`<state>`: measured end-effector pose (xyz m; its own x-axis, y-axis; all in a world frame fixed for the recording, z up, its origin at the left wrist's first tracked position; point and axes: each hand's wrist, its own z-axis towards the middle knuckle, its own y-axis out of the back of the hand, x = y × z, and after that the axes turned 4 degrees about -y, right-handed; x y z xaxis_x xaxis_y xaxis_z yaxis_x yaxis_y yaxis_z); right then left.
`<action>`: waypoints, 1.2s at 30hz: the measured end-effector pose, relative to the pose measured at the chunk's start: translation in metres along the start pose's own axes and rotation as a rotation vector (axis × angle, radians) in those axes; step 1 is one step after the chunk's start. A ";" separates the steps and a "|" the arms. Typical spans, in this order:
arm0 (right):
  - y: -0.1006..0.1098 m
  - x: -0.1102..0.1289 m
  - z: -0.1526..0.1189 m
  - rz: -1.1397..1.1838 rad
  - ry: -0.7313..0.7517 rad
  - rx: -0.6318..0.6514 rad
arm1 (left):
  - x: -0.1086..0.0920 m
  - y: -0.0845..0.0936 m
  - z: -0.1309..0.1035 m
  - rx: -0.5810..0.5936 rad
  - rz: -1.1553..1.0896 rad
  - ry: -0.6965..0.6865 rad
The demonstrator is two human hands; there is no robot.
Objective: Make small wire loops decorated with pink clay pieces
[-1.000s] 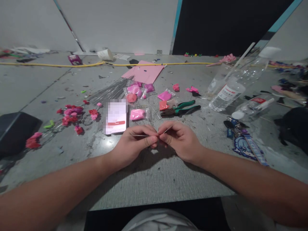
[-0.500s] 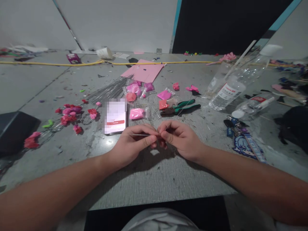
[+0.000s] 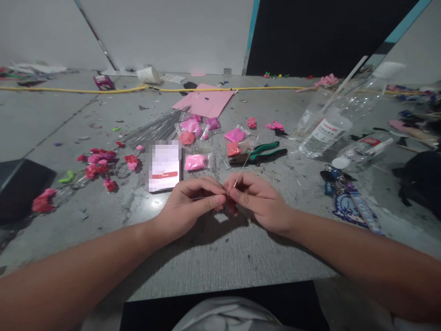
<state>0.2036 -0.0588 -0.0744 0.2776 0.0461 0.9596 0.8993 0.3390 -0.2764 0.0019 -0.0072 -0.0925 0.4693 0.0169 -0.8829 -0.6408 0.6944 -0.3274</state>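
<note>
A thin wire (image 3: 242,171) runs between my hands, one end slanting up past the right fingertips. My left hand (image 3: 193,202) pinches it between thumb and fingers. Touching it at the fingertips, my right hand (image 3: 258,200) also pinches the wire. Just beyond the hands lie a bag of pink clay (image 3: 195,162), a bag of orange-red clay (image 3: 234,149) and green-handled pliers (image 3: 263,157). A lit phone (image 3: 164,166) lies left of them. Behind it is a bundle of thin wires (image 3: 158,128).
Pink and red clay pieces (image 3: 98,161) and a black box (image 3: 24,188) are at left. Plastic bottles (image 3: 322,133) and a keychain (image 3: 349,207) are at right. A pink sheet (image 3: 206,101) and a yellow cable (image 3: 268,88) lie at the back.
The wire's free end at my right fingertips has swung to a steeper angle. Both hands remain together in nearly the same place, still pinching.
</note>
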 end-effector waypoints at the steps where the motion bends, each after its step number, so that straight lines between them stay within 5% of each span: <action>1: 0.000 0.000 -0.001 0.010 -0.009 0.007 | -0.001 0.000 0.000 0.004 -0.005 0.017; 8: 0.003 -0.003 0.001 0.120 -0.068 0.029 | -0.002 0.000 0.001 -0.009 -0.037 0.093; 16: 0.000 -0.004 0.003 0.065 -0.035 -0.076 | 0.002 -0.006 -0.003 -0.114 0.112 -0.025; 31: -0.001 -0.001 0.001 0.009 -0.048 0.038 | -0.008 -0.008 0.001 0.009 0.069 0.033; 36: 0.001 0.001 0.004 0.009 -0.048 -0.006 | -0.004 -0.007 0.002 -0.037 0.042 0.004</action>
<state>0.2031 -0.0548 -0.0730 0.2693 0.0945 0.9584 0.8988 0.3326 -0.2854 0.0053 -0.0107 -0.0862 0.4388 0.0425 -0.8976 -0.6821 0.6661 -0.3019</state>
